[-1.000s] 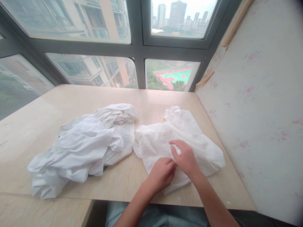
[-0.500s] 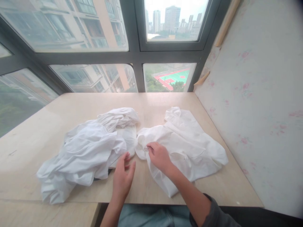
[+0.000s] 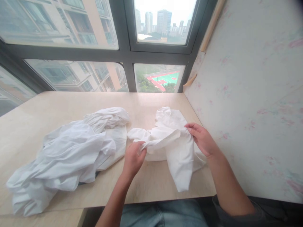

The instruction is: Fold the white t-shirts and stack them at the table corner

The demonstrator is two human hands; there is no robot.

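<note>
While the worktop [image 3: 82,100] supports both items, the larger one, a crumpled white pile [image 3: 71,151], sits on your left, its right edge just beside your left hand [image 3: 134,157]. The smaller item, a white cloth [image 3: 181,157], lies in front of you, mostly between your left hand and your right hand [image 3: 201,138]. Its drawn-out upper part sets the long axis: this runs from your left hand, rightward and slightly away from you, to your right hand. A loose flap drops from that line toward the near edge of the worktop; whether its tip bears on the surface cannot be told. Neither hand is nearer, since each contacts the cloth. Your left hand is closed around a gathered fold. Your right hand makes a narrow pinch on the far edge.
</note>
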